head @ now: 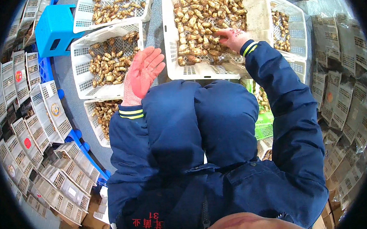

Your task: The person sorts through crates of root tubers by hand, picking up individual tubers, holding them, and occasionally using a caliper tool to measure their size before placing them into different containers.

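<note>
My left hand (143,71), in a pink glove, is turned palm up with its fingers apart and nothing in it. It is beside the right edge of a white plastic crate (77,65) holding brown and cream mushrooms (109,67). My right hand (234,37), in a pink patterned glove, reaches into a larger white crate (206,73) and touches the pile of stubby mushrooms (198,24) there. Its fingertips are bent among the mushrooms, and whether they hold one is not plain.
More white crates of mushrooms stand at upper left (82,14), lower left (95,130) and right (301,32). A blue plastic stool (55,29) stands at upper left. A green crate (264,126) lies by my right leg. Stacked crates (59,117) line both sides.
</note>
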Available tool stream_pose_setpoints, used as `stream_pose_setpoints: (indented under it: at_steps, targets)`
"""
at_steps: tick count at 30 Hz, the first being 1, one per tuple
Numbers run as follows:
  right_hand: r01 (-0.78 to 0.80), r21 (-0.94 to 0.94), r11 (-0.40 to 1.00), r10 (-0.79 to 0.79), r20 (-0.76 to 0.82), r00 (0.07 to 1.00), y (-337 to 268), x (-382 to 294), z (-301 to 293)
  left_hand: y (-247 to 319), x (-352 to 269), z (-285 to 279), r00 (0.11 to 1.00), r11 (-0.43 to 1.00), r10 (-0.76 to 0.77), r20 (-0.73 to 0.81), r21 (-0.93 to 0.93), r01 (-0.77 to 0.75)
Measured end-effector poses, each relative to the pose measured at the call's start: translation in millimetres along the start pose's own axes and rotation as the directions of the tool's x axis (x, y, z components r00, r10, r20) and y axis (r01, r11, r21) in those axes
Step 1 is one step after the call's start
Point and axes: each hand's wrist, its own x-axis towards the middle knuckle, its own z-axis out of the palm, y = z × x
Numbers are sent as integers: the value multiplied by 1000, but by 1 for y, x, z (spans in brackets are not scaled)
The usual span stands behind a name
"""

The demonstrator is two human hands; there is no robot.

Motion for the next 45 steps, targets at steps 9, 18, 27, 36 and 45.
stream_pose_setpoints:
  at_steps: [9, 18, 27, 36, 45]
  targets:
    - [50, -27, 998, -50, -30, 998, -3, -7, 19, -1, 0, -3, 1000, 1000, 7, 15, -3, -7]
    - [152, -255, 955, -78, 279, 957, -8, -1, 24, 0, 4, 0, 1000, 1000, -12, 29, -29, 13]
    - [-90, -307, 947, 50, -138, 989, -47, 61, 20, -1, 1, -1, 997, 997, -38, 60, -66, 42]
    - [-198, 979, 48, 89, 193, 977, -16, 26, 12, -2, -1, -5, 999, 999, -8, 35, -36, 10]
    - [-149, 989, 2, -119, 148, 982, -50, -4, -16, 0, -1, 7, 1000, 999, 2, -17, 51, -1]
